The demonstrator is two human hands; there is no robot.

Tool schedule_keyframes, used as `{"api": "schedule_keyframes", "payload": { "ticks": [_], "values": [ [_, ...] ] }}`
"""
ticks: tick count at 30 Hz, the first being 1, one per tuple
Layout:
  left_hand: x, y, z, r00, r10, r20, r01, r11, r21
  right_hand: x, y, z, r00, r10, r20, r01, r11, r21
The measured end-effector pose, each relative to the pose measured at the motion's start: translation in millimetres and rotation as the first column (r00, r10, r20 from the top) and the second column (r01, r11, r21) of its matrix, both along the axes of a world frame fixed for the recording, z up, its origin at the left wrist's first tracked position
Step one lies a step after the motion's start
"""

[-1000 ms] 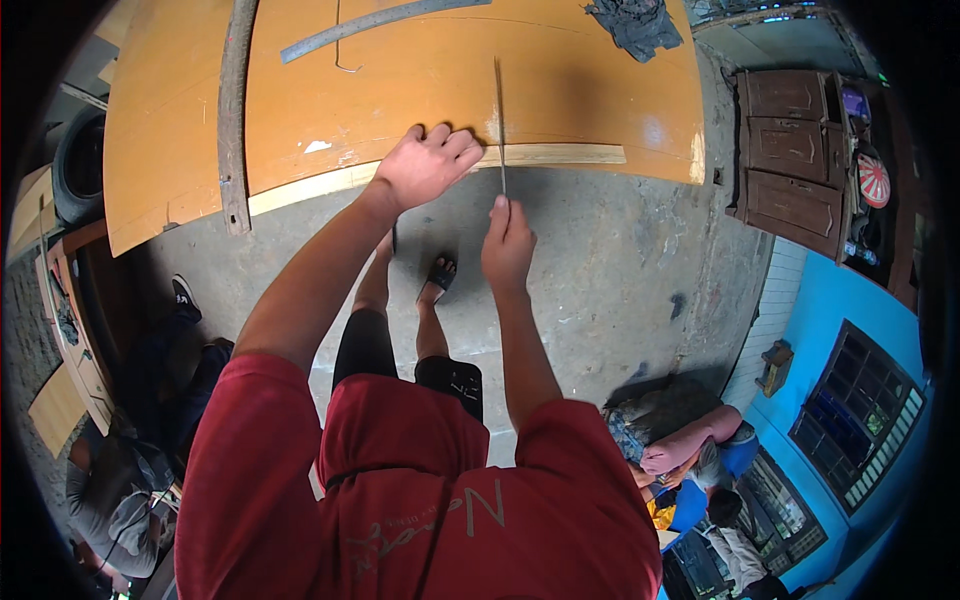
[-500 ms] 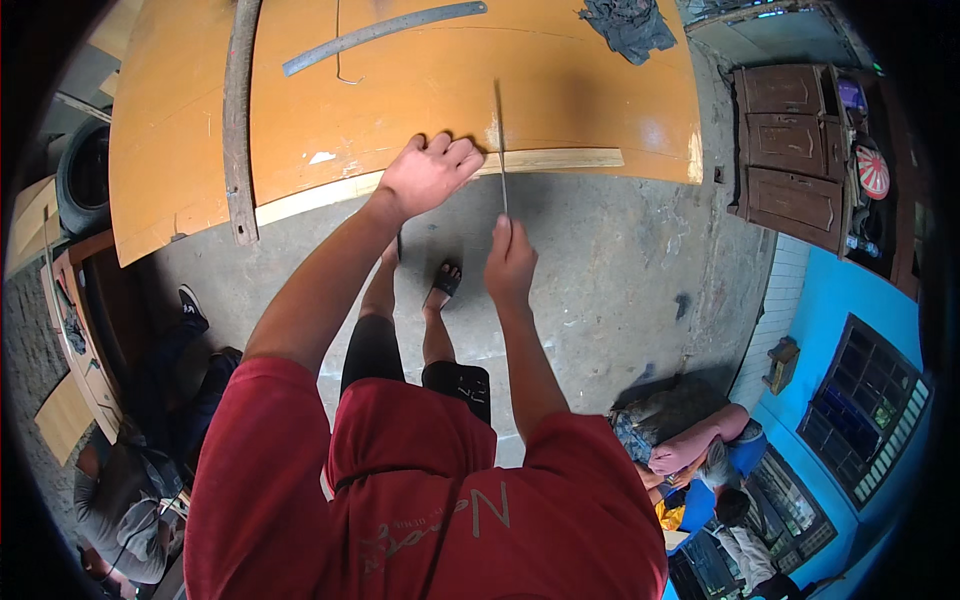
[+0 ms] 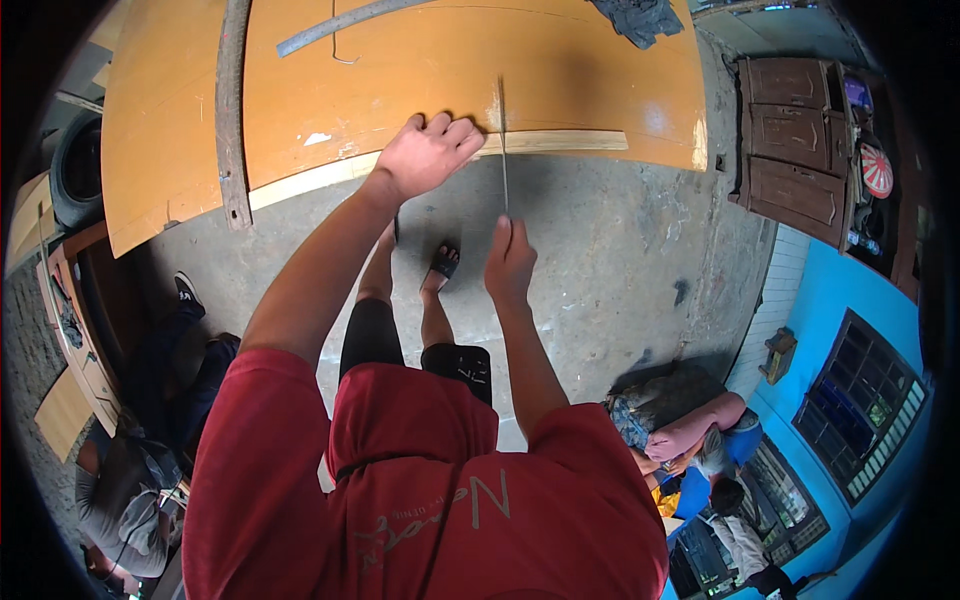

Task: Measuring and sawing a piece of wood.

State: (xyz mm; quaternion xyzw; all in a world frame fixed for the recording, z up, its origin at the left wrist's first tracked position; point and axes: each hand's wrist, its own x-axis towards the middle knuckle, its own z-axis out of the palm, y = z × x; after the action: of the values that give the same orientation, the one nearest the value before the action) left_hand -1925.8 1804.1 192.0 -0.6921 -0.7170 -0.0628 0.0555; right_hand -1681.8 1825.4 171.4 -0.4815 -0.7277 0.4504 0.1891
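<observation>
A pale wooden strip (image 3: 570, 141) lies along the near edge of an orange tabletop (image 3: 420, 60). My left hand (image 3: 428, 153) is closed over the strip, fingers curled and pressing it against the tabletop. Just right of it, my right hand (image 3: 510, 258) grips a saw (image 3: 504, 170), below the table's edge. Seen edge-on, the thin blade crosses the strip and points away from me over the tabletop. The saw's handle is hidden in my fist. Pale dust or scuffing shows beside the blade.
A dark, worn bar (image 3: 230, 110) crosses the tabletop at left. Further back lie a grey metal strip (image 3: 350, 22), a thin hooked rod (image 3: 345, 61) and a dark crumpled cloth (image 3: 640, 18). A tyre (image 3: 78, 170) stands left; a brown cabinet (image 3: 797, 140) stands right. People sit at both lower sides.
The view has shifted slightly, so the tabletop sits higher in the picture. Both hands keep their holds; the saw still lies across the strip, with little visible movement.
</observation>
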Motion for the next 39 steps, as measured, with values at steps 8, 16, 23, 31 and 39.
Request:
{"api": "schedule_keyframes", "payload": {
  "ticks": [8,16,23,31,39],
  "values": [
    [-1,-1,-9,1.000,0.001,-0.009,-0.001,0.999,0.039,-47,36,8,0.997,0.049,-0.057,-0.046,0.998,0.047],
    [0,0,-8,1.000,-0.003,-0.011,0.003,0.999,0.036,-32,25,-1,0.996,0.026,-0.080,-0.023,0.999,0.034],
    [-1,0,-7,1.000,-0.011,0.003,0.011,0.999,0.044,-44,36,5,0.995,0.054,-0.079,-0.048,0.996,0.074],
    [1,1,-6,1.000,-0.012,0.010,0.012,1.000,0.017,-46,33,1,0.993,0.028,-0.113,-0.017,0.995,0.097],
    [1,-1,-5,1.000,0.000,0.027,-0.001,1.000,0.019,-25,16,-7,0.997,0.054,-0.060,-0.047,0.993,0.108]
  ]
}}
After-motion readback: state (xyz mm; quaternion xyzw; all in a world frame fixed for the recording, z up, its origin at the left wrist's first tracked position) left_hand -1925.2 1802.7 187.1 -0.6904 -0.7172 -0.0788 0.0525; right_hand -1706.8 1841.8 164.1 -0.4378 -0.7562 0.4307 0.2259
